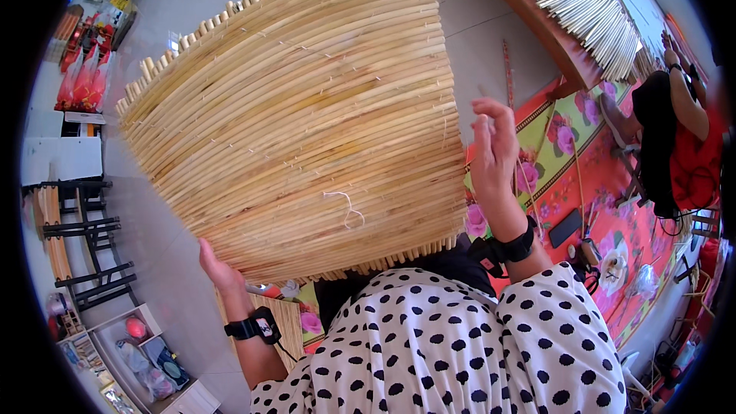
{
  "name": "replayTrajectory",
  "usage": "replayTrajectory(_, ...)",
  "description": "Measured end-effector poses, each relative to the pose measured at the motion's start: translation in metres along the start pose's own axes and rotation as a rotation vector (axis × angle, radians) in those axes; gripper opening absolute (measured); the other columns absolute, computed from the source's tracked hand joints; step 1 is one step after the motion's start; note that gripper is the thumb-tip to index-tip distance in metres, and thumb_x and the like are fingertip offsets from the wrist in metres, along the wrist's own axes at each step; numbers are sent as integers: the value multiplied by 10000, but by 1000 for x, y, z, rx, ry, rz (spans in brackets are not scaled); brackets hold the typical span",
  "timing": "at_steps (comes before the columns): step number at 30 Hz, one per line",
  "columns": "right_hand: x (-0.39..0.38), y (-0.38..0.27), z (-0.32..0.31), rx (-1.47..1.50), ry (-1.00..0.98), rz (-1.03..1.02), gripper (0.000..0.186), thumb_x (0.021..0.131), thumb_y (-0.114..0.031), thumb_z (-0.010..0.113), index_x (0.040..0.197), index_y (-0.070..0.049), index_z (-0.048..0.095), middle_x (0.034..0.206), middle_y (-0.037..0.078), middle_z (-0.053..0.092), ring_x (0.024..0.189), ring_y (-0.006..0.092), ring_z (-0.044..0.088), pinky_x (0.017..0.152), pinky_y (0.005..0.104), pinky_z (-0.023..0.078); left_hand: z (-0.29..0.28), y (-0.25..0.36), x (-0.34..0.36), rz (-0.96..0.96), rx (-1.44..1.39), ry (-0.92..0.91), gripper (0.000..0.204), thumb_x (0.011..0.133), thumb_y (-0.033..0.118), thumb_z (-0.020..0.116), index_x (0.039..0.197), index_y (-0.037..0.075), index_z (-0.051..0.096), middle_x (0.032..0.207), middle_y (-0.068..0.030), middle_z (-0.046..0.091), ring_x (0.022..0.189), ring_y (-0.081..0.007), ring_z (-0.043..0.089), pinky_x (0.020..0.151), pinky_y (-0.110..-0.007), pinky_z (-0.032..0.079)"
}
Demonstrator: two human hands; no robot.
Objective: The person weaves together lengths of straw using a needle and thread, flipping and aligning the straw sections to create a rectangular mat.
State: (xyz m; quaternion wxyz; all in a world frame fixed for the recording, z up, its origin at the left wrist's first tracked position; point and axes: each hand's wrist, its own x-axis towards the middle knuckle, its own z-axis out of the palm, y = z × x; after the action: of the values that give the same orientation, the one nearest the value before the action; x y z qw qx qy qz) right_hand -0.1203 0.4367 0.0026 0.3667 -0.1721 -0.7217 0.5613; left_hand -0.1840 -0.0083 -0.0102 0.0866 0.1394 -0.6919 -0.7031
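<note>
Stitching seems the step in hand: left hand [218, 268] grips the lower edge of the raised rattan panel [299, 123], right hand [494, 146] pinches thin thread beside it, so next comes pulling that thread taut.
</note>
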Motion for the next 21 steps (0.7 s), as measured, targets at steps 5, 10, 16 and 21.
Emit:
replayTrajectory(5,-11,32,-1,393,-289,633,384,978,-338,373,1017,-13,574,871,3,578,780,69,511,679,206,407,-3,-2,2,-38,26,34,499,957,373,380,1220,-41,471,1219,-124,526,1098,-215,510,941,-344,393)
replayTrajectory(10,-32,52,-8,350,-442,771,420,974,-366,375,1033,-9,589,851,-20,579,707,35,481,631,194,389,6,2,1,-121,21,60,499,935,372,434,1184,-56,495,1169,-126,556,1053,-215,537,907,-343,420)
replayTrajectory(16,-50,62,-15,336,-473,847,413,969,-345,392,1040,12,587,892,6,606,756,62,528,684,211,420,-4,-24,26,-315,20,31,545,915,419,468,1210,-38,483,1190,-132,545,1064,-227,533,898,-357,430)
replayTrajectory(21,-61,41,-15,244,-463,892,399,963,-307,406,1111,31,557,1002,61,613,891,106,561,783,241,439,7,-38,37,-487,63,-18,598,900,467,474,1245,-21,455,1219,-139,524,1085,-237,521,903,-368,430)
